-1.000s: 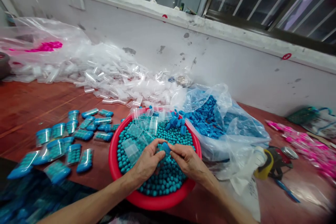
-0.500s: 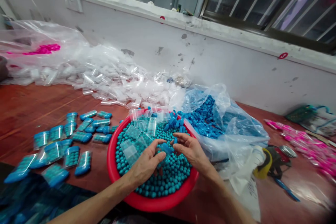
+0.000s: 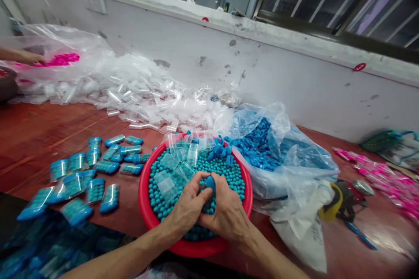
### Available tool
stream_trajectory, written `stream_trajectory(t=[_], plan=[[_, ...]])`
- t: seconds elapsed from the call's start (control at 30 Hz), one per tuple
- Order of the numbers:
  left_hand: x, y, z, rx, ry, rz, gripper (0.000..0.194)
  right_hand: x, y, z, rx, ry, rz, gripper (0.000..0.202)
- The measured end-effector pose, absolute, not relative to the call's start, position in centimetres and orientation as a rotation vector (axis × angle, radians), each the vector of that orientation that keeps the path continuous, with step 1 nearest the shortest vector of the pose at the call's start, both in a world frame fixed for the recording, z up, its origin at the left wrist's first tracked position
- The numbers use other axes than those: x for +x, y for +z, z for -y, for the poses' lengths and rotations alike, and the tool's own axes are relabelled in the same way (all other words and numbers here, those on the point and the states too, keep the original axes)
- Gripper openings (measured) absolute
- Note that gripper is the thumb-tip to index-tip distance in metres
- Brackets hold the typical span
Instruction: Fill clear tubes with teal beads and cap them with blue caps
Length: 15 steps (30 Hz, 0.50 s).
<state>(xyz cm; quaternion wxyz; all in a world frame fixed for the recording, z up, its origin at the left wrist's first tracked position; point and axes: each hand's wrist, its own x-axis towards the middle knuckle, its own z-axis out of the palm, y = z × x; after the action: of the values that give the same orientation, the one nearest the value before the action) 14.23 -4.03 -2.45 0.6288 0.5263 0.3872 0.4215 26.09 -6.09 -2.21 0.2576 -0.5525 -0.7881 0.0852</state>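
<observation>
A red basin point(image 3: 144, 200) full of teal beads point(image 3: 160, 207) stands on the red table, with loose clear sleeves point(image 3: 166, 185) and blue caps point(image 3: 220, 150) on the beads. Over its front half, my left hand point(image 3: 190, 202) and my right hand point(image 3: 225, 207) meet around one small container point(image 3: 210, 186) with a blue end. Fingers of both hands are closed on it and cover most of its body. Filled bead containers point(image 3: 106, 166) with blue ends lie left of the basin.
Clear sleeves point(image 3: 157, 100) are heaped along the wall. An open bag of blue caps point(image 3: 258, 144) lies right of the basin, near a white bag point(image 3: 304, 231) and a yellow-black tool point(image 3: 330, 205). Pink pieces point(image 3: 382, 178) lie far right. Another person's hand point(image 3: 31, 57) touches pink pieces at far left.
My hands have come together around the container, the right one moving down and left. The blue end now points up between them. Another person's hand has appeared at the far left.
</observation>
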Motion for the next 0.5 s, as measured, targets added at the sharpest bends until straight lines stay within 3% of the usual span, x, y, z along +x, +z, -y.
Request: stream_trajectory(t=[0.17, 0.33, 0.5], plan=[[14.9, -3.0, 4.5, 1.287, 1.040, -0.978, 0.015, 26.5, -2.4, 5.5, -1.415, 0.246, 2.219, 0.063], [14.4, -3.1, 4.5, 1.346, 1.039, -0.987, 0.021, 26.8, -2.5, 5.4, -1.280, 0.561, 2.120, 0.068], [13.9, -2.8, 4.2, 1.109, 0.997, -0.864, 0.036, 27.0, -2.3, 5.7, -1.349, 0.755, 2.069, 0.101]])
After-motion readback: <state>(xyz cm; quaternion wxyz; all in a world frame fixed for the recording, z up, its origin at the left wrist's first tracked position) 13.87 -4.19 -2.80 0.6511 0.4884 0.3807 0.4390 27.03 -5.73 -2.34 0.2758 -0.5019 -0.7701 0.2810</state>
